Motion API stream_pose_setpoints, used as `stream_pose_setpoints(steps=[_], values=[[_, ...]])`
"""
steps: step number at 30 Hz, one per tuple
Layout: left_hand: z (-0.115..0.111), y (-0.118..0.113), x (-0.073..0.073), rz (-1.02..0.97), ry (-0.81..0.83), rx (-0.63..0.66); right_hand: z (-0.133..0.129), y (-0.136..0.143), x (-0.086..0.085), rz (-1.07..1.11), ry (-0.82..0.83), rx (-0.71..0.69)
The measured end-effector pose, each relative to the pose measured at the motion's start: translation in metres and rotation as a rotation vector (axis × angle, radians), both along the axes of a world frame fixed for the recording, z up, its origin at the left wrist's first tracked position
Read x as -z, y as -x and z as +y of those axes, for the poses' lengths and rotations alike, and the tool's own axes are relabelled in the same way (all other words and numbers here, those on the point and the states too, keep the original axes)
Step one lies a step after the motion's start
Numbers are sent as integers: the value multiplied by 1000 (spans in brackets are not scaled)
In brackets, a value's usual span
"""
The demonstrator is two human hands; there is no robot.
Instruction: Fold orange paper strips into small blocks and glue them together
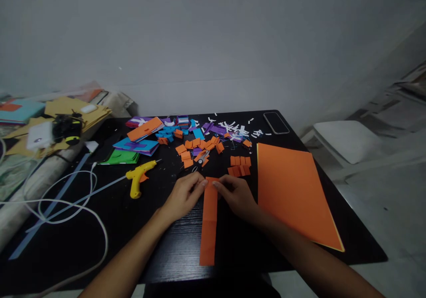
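Note:
A long orange paper strip (pixel 208 227) lies lengthwise in front of me on the black table, with a faint crease across its middle. My left hand (pixel 186 194) pinches the strip's far end at its left edge. On the other edge of that same end, my right hand (pixel 238 194) grips the paper between thumb and fingers. Just beyond the hands lie a pair of scissors (pixel 201 158), partly covered by small folded orange pieces (pixel 187 156). Two rows of creased orange pieces (pixel 239 170) sit beyond my right hand.
To the right lies a stack of large orange sheets (pixel 293 187), with a phone (pixel 276 123) behind it. A yellow glue gun (pixel 140 176) and a looping white cable (pixel 96 216) are at left. Purple and white scraps (pixel 234 129) and folded coloured paper (pixel 136 146) spread along the back.

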State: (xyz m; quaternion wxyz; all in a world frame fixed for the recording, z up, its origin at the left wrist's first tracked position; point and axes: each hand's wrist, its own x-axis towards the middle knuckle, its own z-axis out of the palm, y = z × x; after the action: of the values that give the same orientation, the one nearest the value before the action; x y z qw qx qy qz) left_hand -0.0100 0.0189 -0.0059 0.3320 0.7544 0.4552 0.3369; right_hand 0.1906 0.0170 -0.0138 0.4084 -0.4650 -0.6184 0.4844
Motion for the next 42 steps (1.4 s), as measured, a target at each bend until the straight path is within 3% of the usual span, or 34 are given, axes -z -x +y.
stream_pose_setpoints(steps=[11,18,20,23,26,33,37,42], values=[[-4,-7,7,-55,-116,-74,-1,3,-3,146,106,-5],[-1,-8,7,-53,-130,-112,0,2,-3,124,107,7],[3,-1,7,-61,-155,-191,3,-1,-2,80,81,62],[9,13,8,-101,-222,-431,6,-4,0,29,43,150],[9,19,9,-61,-186,-368,5,-2,1,72,91,51],[9,11,9,-75,-38,-202,1,1,1,57,92,35],[3,1,9,-142,127,-86,-1,2,5,84,113,3],[-4,-10,10,-224,265,-77,-2,3,6,93,108,-10]])
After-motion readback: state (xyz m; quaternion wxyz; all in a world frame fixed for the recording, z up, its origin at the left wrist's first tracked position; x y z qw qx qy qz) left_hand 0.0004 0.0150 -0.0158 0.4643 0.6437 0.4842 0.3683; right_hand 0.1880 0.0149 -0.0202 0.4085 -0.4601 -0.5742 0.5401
